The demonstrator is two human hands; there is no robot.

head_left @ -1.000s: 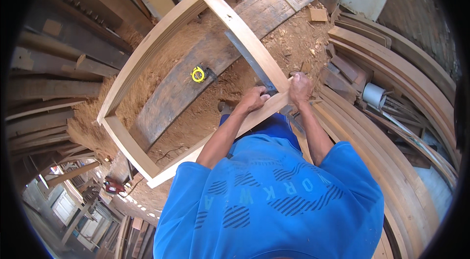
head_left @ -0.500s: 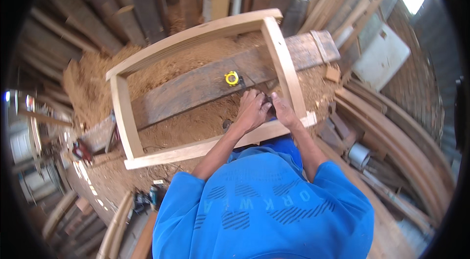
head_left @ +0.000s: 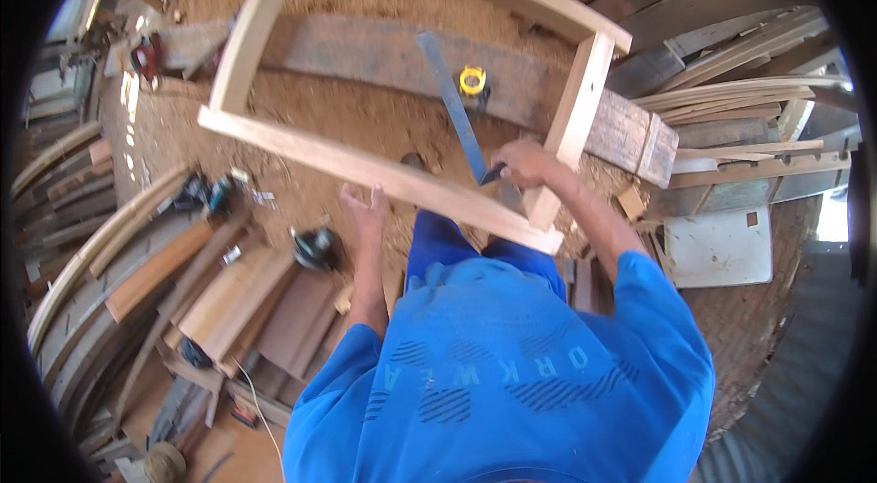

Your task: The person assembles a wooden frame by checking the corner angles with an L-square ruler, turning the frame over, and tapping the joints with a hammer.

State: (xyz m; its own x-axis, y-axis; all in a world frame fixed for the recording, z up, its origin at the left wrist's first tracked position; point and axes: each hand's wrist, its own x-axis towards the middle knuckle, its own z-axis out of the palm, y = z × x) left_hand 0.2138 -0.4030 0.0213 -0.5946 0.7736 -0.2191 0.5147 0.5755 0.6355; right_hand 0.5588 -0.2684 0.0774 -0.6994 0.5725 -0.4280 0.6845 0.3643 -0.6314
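Observation:
A pale wooden frame (head_left: 402,174) of joined bars lies in front of me. Inside its right end, my right hand (head_left: 525,163) is closed on the dark handle of a try square (head_left: 452,109), whose long blue-grey blade points away and to the left. My left hand (head_left: 365,207) is at the frame's near bar, empty, with fingers apart; whether its fingertips touch the wood I cannot tell. A yellow tape measure (head_left: 472,81) rests on the weathered plank (head_left: 347,49) beneath the frame, right of the blade.
A dark green power tool (head_left: 316,248) sits on the ground to my left. Stacked boards (head_left: 228,296) fill the lower left, with more timber (head_left: 740,104) at the right. A whitish panel (head_left: 717,248) leans at the right. Sawdust (head_left: 356,95) covers the ground.
My hands were together at the frame's near right corner; now the left has moved away to the left. The try square's blade now shows at full length. The view has turned to the left.

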